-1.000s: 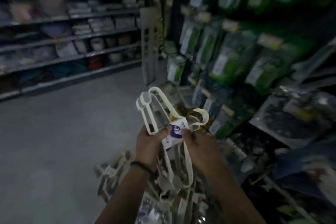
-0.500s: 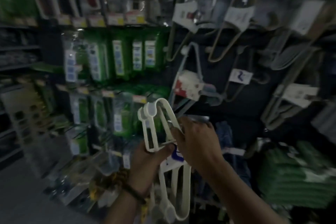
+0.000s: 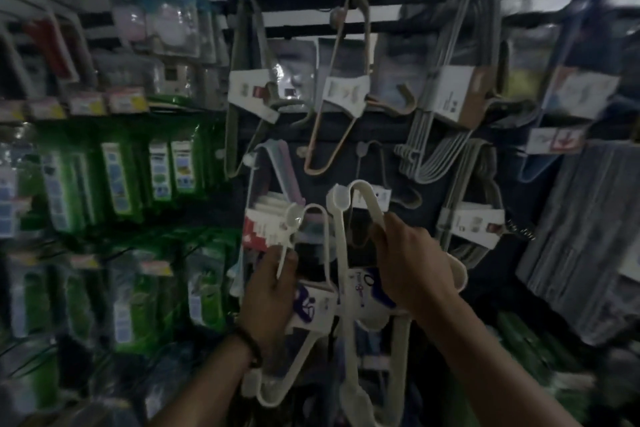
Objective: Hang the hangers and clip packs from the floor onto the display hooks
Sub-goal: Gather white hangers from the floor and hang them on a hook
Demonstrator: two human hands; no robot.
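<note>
Centre frame, two cream hanger packs stand nearly upright with their hook ends up. The left hand [image 3: 273,291] grips the lower pack [image 3: 313,307] by its neck, and the right hand [image 3: 412,263], fingers [image 3: 384,229] curled round one arm, holds the taller pack [image 3: 341,246]. A blurred, round-tipped display hook [image 3: 361,150] juts from the dark panel [image 3: 388,135] just above the taller pack's top, so the right hand seems nearer and likely needs only a short lift.
</note>
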